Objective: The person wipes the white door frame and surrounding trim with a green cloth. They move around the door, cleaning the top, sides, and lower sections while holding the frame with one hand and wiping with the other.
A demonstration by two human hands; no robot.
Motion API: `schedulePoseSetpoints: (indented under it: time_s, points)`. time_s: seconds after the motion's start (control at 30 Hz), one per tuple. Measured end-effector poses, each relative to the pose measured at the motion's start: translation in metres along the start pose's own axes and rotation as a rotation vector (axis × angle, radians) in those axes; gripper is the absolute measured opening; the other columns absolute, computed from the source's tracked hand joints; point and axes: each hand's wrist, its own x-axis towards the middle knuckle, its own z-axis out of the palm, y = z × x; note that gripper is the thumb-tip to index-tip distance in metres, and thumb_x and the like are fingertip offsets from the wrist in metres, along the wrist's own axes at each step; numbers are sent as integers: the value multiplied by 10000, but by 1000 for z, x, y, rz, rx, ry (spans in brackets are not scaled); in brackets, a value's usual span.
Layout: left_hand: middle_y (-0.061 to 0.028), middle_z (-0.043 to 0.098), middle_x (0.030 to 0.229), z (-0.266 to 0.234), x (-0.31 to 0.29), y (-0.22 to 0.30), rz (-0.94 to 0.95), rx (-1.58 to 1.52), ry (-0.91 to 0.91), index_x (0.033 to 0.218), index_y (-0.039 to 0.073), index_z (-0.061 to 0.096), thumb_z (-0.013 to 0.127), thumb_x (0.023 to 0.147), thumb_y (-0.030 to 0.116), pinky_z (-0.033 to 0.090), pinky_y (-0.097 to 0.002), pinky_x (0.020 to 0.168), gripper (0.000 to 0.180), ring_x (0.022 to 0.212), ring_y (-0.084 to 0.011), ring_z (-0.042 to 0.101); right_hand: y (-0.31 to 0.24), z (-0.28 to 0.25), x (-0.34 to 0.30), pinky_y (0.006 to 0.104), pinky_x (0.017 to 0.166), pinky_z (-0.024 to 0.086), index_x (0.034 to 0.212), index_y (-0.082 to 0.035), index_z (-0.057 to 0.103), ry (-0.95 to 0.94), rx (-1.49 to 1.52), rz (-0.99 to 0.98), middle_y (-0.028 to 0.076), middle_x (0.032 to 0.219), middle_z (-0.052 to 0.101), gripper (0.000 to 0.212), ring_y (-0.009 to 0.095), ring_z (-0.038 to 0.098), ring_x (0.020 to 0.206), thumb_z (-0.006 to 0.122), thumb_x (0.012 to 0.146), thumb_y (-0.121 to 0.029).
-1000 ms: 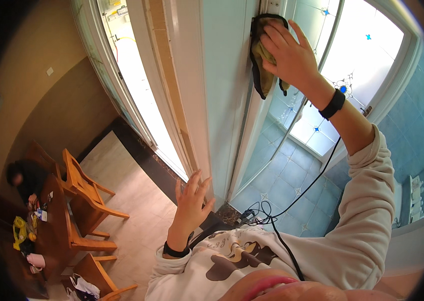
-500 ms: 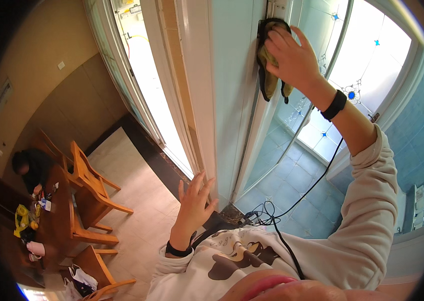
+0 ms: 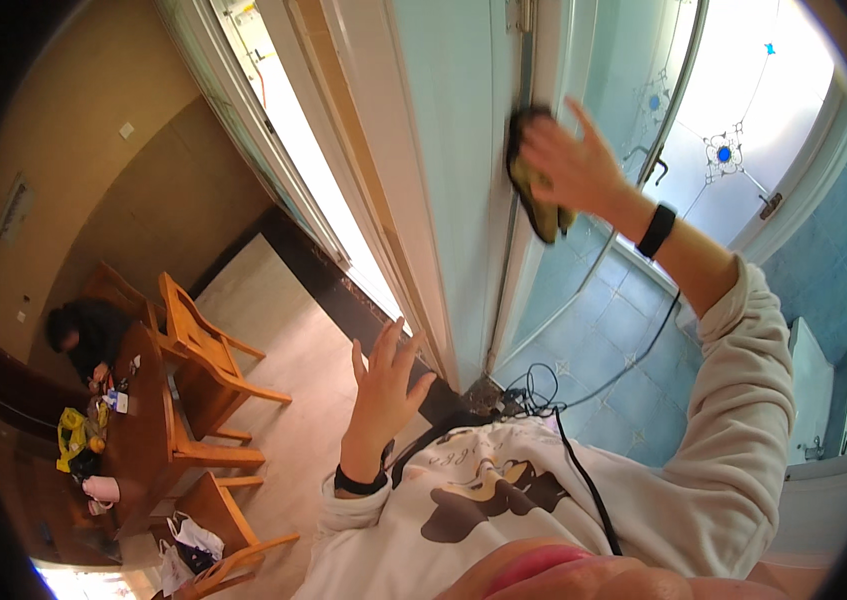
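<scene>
A tall, pale-blue panel [image 3: 448,180] comes first: its edge is met by the fingers of the right hand [image 3: 583,172]. Out to the right of those fingers, a bright glass door [image 3: 748,190] is dotted with blue ornaments, and below them blue tiles [image 3: 603,325] are laid. Far left of the left hand [image 3: 381,395], a brown worktop [image 3: 148,420] is occupied by a seated person [image 3: 108,335] in dark clothes, with a wooden chair [image 3: 205,340] placed alongside.

Now the cloth [image 3: 528,190], olive with a dark border! It is covered by the outstretched right fingers and set between them and the panel's edge; dark border is shown just left of the fingertips, and a loose end is hung below. The right fingers are blurred, so whether the cloth is also pinched cannot be told. Lower left of it, the left fingers are fanned wide, raised near the white frame [image 3: 373,140]; contact there cannot be told. Below the right fingers, a black cable [image 3: 591,485] is seen, its loops bunched right of the left fingers.
</scene>
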Motion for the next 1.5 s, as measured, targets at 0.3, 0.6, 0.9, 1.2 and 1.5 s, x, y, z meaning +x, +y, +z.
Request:
schedulePoseSetpoints:
  time_s: [0.3,0.6,0.9,1.2,1.5]
  points:
    - [-107,386,1577,17,17,16,79,-65,-15,1462,171,507,741,886,255,110,-631,1221,627,1468,-298,378,34,-34,29,580,1168,316,1047,-116,652,197,-4,127,63,1223,589,394,222,500,1275,734,745,-354]
    - [-104,401,1566,16,14,10,2,-67,-58,1460,184,510,738,885,247,62,-608,1236,622,1486,-279,349,-41,36,-38,442,1230,297,1121,-175,657,131,-59,28,-1,1216,613,379,198,501,1260,688,822,-407]
    - [-95,374,1605,28,9,-6,-4,-112,-104,1485,191,486,734,895,246,141,-628,1218,643,1497,-291,337,-128,86,-99,449,1232,304,1216,-163,652,-85,-28,-130,-4,1245,614,398,195,512,1263,644,837,-285]
    - [-237,285,1601,81,56,-16,46,-352,330,1586,99,290,756,825,146,318,-535,1168,893,1440,-441,349,-50,41,-63,602,1171,274,1182,-241,639,-20,-45,56,-48,1302,573,399,150,473,1294,717,833,-417]
    - [-252,200,1636,112,88,0,82,-387,448,1615,103,231,708,828,60,326,-537,1168,921,1440,-465,336,-119,86,-94,452,1242,244,1257,-163,633,-233,-5,-265,41,1303,579,410,235,479,1281,612,874,-310]
